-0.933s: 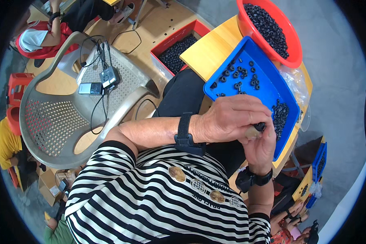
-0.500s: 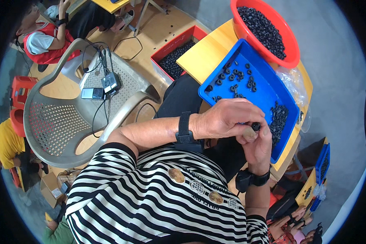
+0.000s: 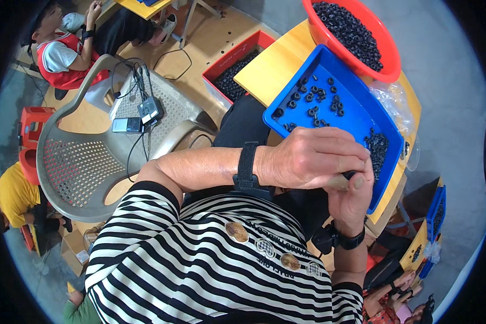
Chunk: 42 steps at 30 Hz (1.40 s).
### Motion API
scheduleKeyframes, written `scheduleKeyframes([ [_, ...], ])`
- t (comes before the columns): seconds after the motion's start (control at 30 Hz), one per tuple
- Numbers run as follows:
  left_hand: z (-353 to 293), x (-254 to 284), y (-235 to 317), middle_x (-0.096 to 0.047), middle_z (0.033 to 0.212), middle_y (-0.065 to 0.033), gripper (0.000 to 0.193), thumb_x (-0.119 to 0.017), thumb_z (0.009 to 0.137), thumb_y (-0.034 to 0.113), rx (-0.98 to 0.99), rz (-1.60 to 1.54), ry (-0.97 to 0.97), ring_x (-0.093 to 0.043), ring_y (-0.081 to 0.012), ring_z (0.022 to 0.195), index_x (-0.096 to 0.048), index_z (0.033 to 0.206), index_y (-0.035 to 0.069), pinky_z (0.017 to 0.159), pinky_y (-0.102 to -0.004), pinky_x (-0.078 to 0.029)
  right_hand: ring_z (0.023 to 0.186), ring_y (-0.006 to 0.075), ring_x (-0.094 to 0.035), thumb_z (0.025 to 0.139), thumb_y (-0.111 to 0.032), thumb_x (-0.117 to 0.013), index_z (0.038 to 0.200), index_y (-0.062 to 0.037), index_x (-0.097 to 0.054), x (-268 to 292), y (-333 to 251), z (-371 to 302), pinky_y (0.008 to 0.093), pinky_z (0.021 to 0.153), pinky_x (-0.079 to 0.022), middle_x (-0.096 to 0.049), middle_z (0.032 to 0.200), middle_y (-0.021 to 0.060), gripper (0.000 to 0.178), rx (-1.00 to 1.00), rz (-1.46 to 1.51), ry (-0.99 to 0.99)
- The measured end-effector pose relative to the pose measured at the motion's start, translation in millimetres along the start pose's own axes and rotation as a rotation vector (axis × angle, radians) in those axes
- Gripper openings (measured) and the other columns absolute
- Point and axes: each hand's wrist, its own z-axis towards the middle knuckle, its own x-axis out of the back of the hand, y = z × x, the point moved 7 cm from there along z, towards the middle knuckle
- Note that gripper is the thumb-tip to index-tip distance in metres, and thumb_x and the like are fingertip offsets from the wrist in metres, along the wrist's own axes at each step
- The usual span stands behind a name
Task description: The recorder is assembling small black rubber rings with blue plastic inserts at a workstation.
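The left hand [image 3: 313, 159] curls over a small black part [image 3: 349, 174], its fingers pinching it, mostly hidden. The right hand [image 3: 352, 202] meets it from below, thumb raised beside the part; whether its fingers grip too, I cannot tell. Just past the fingers sits a blue tray [image 3: 362, 108] with scattered black rings [image 3: 310, 98] and a pile [image 3: 377, 151] near the fingertips' right. Beyond is a red basin [image 3: 390, 48]; a grey chair [image 3: 83, 167] stands well left of the fingers.
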Motion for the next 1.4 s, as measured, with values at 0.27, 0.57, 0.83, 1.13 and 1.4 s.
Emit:
scheduleKeyframes([
  [0.27, -5.7, 0.1, -22.3, -0.064, 0.097, -0.0092, 0.030, -0.071, 0.070, 0.014, 0.083, 0.046, -0.067, -0.063, -0.0267, 0.087, -0.063, 0.096, 0.002, 0.076, -0.0336, -0.052, 0.059, 0.0042, -0.044, 0.086, -0.041, -0.060, 0.115, -0.0001, -0.047, 1.1, 9.4, 14.1, 0.0181, 0.049, -0.032, -0.051, 0.074, -0.0016, 0.052, -0.069, 0.020, -0.058],
  [0.57, -27.9, 0.9, -18.5, -0.065, 0.095, -0.0121, 0.033, -0.072, 0.068, 0.009, 0.253, 0.120, -0.198, -0.064, -0.0268, 0.084, -0.063, 0.099, 0.003, 0.072, -0.0326, -0.052, 0.059, 0.0009, -0.045, 0.088, -0.010, -0.060, 0.087, -0.0017, -0.058, 20.7, -1.3, -3.0, 0.0163, 0.052, -0.035, -0.057, 0.072, -0.0010, 0.009, 0.014, -0.383, 0.080],
  [0.83, -41.4, 4.1, -13.2, -0.064, 0.080, -0.0102, 0.032, -0.073, 0.069, 0.007, 0.324, 0.167, -0.215, -0.064, -0.0253, 0.072, -0.063, 0.099, 0.004, 0.062, -0.0312, -0.052, 0.062, 0.0011, -0.043, 0.089, -0.012, -0.059, 0.084, -0.0028, -0.057, 7.0, -8.5, -12.1, 0.0165, 0.055, -0.034, -0.052, 0.070, -0.0042, 0.011, 0.167, -0.685, 0.181],
  [1.13, -42.6, 8.7, -14.5, -0.063, 0.077, -0.0090, 0.028, -0.071, 0.071, 0.004, 0.318, 0.107, -0.146, -0.063, -0.0227, 0.068, -0.064, 0.098, 0.003, 0.059, -0.0294, -0.051, 0.062, 0.0015, -0.043, 0.089, -0.009, -0.058, 0.081, -0.0025, -0.055, 5.4, -7.8, -12.9, 0.0170, 0.054, -0.034, -0.052, 0.069, -0.0034, 0.010, 0.189, -0.801, 0.202],
  [1.4, -53.9, 6.1, -31.9, -0.057, 0.074, 0.0021, 0.026, -0.069, 0.079, 0.004, 0.790, -0.378, -0.123, -0.052, -0.0030, 0.066, -0.065, 0.104, 0.001, 0.061, -0.0186, -0.044, 0.075, 0.0045, -0.053, 0.086, -0.002, -0.061, 0.095, -0.0003, -0.059, 4.4, -16.7, -12.3, 0.0178, 0.065, -0.043, -0.058, 0.079, -0.0021, 0.010, 0.130, -0.508, 0.055],
])
